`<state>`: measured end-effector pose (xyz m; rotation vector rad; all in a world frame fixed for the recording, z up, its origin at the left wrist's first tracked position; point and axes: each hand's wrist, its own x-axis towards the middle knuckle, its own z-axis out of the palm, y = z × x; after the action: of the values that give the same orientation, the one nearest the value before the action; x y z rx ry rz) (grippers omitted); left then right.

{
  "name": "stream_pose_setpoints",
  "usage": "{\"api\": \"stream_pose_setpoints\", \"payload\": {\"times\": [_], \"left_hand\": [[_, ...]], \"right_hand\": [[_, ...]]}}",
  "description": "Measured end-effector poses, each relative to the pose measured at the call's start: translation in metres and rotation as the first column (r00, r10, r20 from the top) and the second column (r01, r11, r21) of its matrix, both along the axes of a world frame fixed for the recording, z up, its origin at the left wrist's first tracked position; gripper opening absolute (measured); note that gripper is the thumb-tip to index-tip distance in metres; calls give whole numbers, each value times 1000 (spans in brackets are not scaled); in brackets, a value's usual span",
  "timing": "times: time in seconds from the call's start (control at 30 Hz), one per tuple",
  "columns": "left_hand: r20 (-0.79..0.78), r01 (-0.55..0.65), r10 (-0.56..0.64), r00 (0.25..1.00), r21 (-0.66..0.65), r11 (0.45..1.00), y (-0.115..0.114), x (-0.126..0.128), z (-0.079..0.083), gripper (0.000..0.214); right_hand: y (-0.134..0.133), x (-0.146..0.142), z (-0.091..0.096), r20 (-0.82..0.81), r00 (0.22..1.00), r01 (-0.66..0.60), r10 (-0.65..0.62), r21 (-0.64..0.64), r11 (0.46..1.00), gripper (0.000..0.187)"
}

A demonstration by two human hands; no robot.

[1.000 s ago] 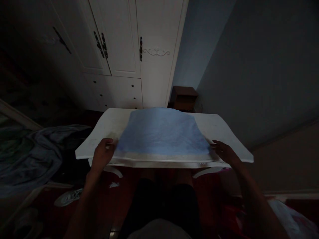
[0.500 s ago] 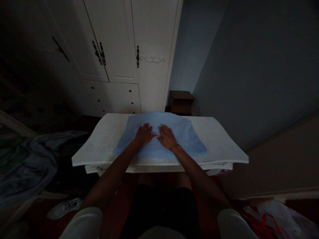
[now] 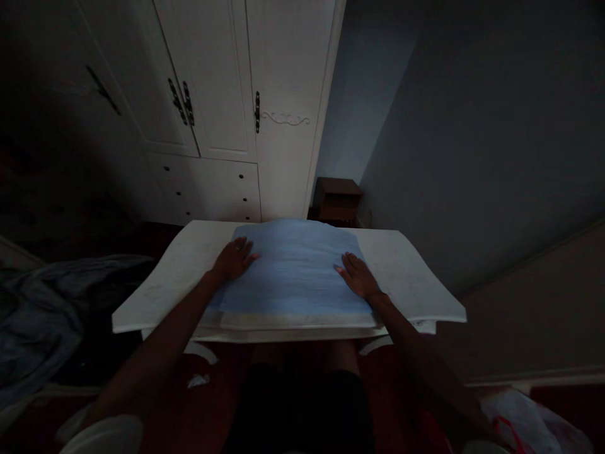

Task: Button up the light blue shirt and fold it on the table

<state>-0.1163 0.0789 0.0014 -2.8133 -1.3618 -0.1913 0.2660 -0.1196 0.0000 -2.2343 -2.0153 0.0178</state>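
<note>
A light blue cloth (image 3: pixel 297 271) lies spread flat over the middle of a white table (image 3: pixel 170 284); its exact kind I cannot make out. My left hand (image 3: pixel 233 260) rests palm down on the cloth's left side, fingers stretched out and thumb pointing inward. On the right side of the cloth, my right hand (image 3: pixel 355 275) lies flat too, with its fingers extended. Neither hand grips anything. The cloth's far edge bulges at the back of the table, and its near edge stops short of the table's front.
Beyond the table stands a white wardrobe (image 3: pixel 288 164) with dark handles. A small brown cabinet (image 3: pixel 338 197) sits in the far corner. Grey fabric (image 3: pixel 42 315) is heaped at the left. Near the right wall lies a whitish plastic bag (image 3: pixel 524 416).
My hands have slid apart over the cloth, the left one leftward and the right one rightward, from near its middle to its sides. The view has shifted slightly.
</note>
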Motion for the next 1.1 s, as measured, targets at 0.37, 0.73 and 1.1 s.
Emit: {"api": "stream_pose_setpoints", "payload": {"times": [0.37, 0.73, 1.1], "left_hand": [[82, 32, -38, 996, 73, 997, 34, 62, 27, 66], [21, 82, -83, 996, 66, 994, 56, 114, -8, 70], [90, -149, 143, 986, 59, 987, 55, 108, -17, 84]], "right_hand": [[97, -77, 34, -74, 996, -36, 44, 103, 994, 73], [185, -84, 2, -30, 998, -51, 51, 28, 998, 71], [160, -5, -12, -1, 996, 93, -93, -36, 995, 72]]}}
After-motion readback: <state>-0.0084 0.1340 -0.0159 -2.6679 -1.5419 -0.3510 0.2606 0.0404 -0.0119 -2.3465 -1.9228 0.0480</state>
